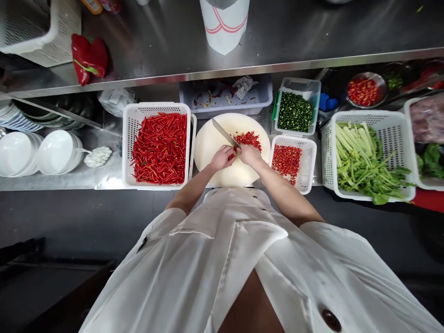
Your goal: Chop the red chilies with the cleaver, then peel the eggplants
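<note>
Counter (79, 181): steel, stretching across my head view beneath a raised shelf (166, 41) that carries red peppers (89, 58) toward its left end.
Board (208, 148): round and pale, at the counter's front edge, right before the person's white coat (194, 259).
Right hand (250, 155): I see it closed round the knife (224, 131), handle hidden in the grip, blade slanting away to the left over the board.
Left hand (224, 157): fingers curled down round a few red chillies (231, 157) on the board, just beside the right hand.
Chopped chillies (252, 138): a loose pile on the board's right half, just beyond the right hand.
Big basket (125, 148): white, left of the board, heaped with whole chillies (159, 148).
Small basket (310, 162): white, just right of the board, holding red pieces (286, 162).
Tub (301, 85): clear, behind the small basket, with green pieces (294, 112) inside.
Tray (268, 92): blue-grey, behind the board, scattered with scraps and a crumpled tissue (243, 86).
Far right: I make out leafy greens (364, 162) in another white basket (398, 122).
Far left: white bowls (57, 152), stacked.
</note>
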A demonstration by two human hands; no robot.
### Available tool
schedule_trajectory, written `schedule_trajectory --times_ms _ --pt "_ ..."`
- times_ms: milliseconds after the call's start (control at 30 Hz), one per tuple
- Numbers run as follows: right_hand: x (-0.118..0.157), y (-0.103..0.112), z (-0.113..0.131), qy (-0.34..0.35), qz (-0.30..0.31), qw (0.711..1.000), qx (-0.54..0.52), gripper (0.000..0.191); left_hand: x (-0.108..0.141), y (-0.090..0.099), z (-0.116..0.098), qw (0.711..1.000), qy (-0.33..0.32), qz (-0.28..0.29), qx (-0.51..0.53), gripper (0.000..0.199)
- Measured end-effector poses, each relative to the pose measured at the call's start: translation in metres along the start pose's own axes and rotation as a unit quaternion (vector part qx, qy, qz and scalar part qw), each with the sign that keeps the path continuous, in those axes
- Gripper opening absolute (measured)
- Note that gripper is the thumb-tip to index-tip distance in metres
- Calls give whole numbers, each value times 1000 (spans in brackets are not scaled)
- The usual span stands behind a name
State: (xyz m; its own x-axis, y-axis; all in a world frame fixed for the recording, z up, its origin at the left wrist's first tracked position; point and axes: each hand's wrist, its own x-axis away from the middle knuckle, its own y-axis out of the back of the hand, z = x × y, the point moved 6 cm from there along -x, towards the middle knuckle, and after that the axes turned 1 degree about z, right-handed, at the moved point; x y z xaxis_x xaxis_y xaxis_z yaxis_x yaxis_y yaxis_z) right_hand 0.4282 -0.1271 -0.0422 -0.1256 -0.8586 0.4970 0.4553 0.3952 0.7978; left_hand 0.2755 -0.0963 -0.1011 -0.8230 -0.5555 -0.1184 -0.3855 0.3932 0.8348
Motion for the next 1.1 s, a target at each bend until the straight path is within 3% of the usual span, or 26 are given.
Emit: schedule_trajectory --times_ms 433,700,933,1100 --pt "-6 -9 14 -13 18 999 37 42 6 -3 2 1000 -21 7 -15 24" --pt "6 -9 19 -10 8 999 48 42 16 0 -4 999 -2 -5 -41 33" --pt "8 -12 19 -13 18 998 50 40 22 -2 -6 999 -25 8 -20 24" --pt "17 -15 19 5 18 998 54 39 28 -3 -5 1000 -11 -13 -25 25"
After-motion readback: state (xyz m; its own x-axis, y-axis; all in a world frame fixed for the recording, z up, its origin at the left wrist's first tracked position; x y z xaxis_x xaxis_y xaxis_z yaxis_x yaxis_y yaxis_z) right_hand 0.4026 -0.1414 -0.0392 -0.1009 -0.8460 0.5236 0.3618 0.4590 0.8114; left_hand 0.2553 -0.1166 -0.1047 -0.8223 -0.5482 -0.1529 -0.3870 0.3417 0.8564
